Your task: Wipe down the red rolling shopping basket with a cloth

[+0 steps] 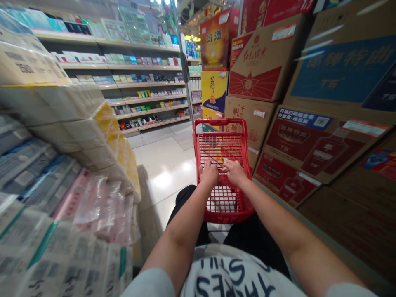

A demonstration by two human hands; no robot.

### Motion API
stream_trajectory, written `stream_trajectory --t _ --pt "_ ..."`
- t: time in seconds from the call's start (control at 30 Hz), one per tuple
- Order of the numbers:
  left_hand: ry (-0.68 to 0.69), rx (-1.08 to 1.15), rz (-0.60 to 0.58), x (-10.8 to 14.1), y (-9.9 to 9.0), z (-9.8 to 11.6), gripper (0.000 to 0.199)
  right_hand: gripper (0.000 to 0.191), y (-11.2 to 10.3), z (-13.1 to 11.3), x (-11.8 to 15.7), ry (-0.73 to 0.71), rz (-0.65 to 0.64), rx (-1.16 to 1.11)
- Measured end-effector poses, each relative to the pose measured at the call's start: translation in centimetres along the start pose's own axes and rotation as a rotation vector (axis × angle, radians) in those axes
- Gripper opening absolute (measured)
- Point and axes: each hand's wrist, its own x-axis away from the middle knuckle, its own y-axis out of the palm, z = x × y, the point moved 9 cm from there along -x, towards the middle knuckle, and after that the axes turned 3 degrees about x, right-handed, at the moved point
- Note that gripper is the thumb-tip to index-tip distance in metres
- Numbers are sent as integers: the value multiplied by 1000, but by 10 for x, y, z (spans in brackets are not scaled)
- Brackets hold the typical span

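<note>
A red plastic shopping basket (222,142) with a grid of slots stands in front of me, between my legs and the aisle ahead. My left hand (209,173) is over its middle, fingers curled closed. Beside it, my right hand (234,171) is closed too, its fingertips pinched toward the left hand. A thin dark line, like a rod or wire, runs slantwise to the right fingertips. What either hand grips is too small to make out. The hands are close together but apart, and the lower part of the basket shows bare slots below them.
Stacked cardboard cartons (255,68) rise close on the right. At left are piled wrapped paper packs (74,119) and plastic-wrapped bundles (102,206). Shelves of small boxes (142,60) line the back left, behind a thin upright pole (185,68). Pale tiled floor (162,165) runs between.
</note>
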Motion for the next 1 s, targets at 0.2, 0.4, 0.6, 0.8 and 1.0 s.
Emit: stream_trajectory --t 0.2,0.4,0.6,0.8,1.0 --pt "-17 -2 -34 -3 3 -2 31 50 -5 22 7 159 111 -24" --pt "1 10 -18 -2 1 -1 32 48 -16 30 12 154 213 -86" --pt "-5 -22 -21 -2 -1 1 33 34 -9 10 11 -9 138 -141" --pt "7 -14 -59 -2 0 2 33 36 -15 18 13 138 216 -131" --pt "-3 -17 -43 -3 -1 2 35 37 -8 9 14 73 139 -128"
